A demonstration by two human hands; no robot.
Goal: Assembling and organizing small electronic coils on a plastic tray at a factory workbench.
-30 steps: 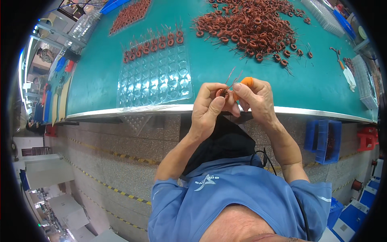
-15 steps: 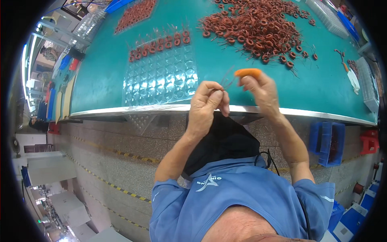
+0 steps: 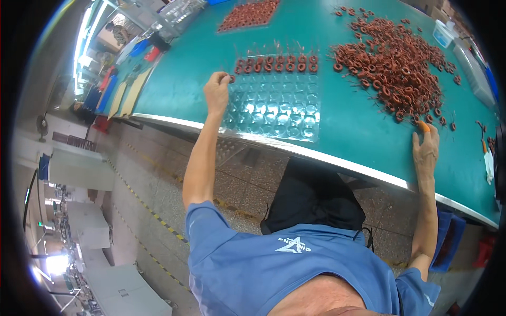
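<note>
My left hand (image 3: 216,94) is at the left edge of a clear plastic blister tray (image 3: 274,108). Its fingers are closed on a small red-brown toroidal coil (image 3: 231,79) with wire leads, at the row below the filled ones. Two rows of upright coils (image 3: 278,67) fill the tray's far side. My right hand (image 3: 426,150) reaches to the near edge of a big heap of loose coils (image 3: 387,60). An orange cover (image 3: 424,126) sits on one finger; thumb and fingers look apart, and the fingertips touch or nearly touch the outermost coils.
Another tray full of coils (image 3: 247,15) lies at the far left of the green table (image 3: 353,142). An orange-handled tool (image 3: 484,146) lies at the right, near a white tub (image 3: 444,34). Below the metal table edge stands a blue crate (image 3: 448,239).
My hands have parted: the left went to the tray's left edge with a coil, the right to the heap. The view has shifted, and the tray appears farther right.
</note>
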